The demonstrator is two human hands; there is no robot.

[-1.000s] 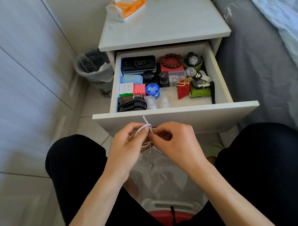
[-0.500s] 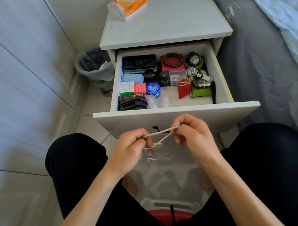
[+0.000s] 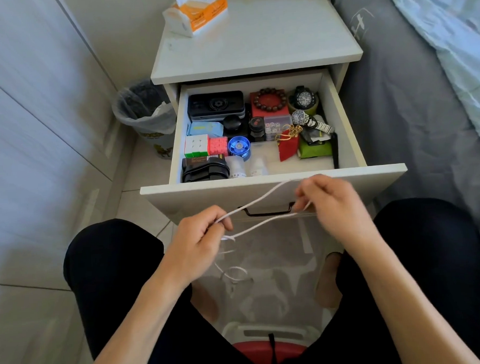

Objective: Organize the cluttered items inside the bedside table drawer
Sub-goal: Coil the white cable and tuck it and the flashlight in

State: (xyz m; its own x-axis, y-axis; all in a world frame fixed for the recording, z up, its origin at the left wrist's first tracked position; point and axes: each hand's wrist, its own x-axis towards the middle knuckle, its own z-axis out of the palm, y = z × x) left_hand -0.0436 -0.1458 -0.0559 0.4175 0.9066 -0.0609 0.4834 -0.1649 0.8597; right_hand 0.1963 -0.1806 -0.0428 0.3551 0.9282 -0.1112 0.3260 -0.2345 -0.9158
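The white drawer [image 3: 272, 192] of the bedside table stands pulled out, packed with small items: a black case [image 3: 215, 105], puzzle cubes [image 3: 205, 145], a blue yo-yo [image 3: 239, 146], a bead bracelet [image 3: 269, 99], two watches [image 3: 304, 98] and a red pouch [image 3: 288, 148]. In front of the drawer I stretch a white cord [image 3: 258, 212] in two strands between my hands. My left hand [image 3: 201, 240] pinches one end, with more cord dangling below it. My right hand [image 3: 330, 202] pinches the other end near the drawer handle.
A tissue pack [image 3: 198, 11] lies on the bedside table top [image 3: 254, 41]. A lined waste bin [image 3: 145, 109] stands left of the table, and a grey bed [image 3: 422, 105] is at the right. A clear plastic box [image 3: 268, 285] sits between my knees.
My hands have drawn apart, the right one moving right and up. The cord, bunched between my fingers a second ago, is now pulled out into two long strands.
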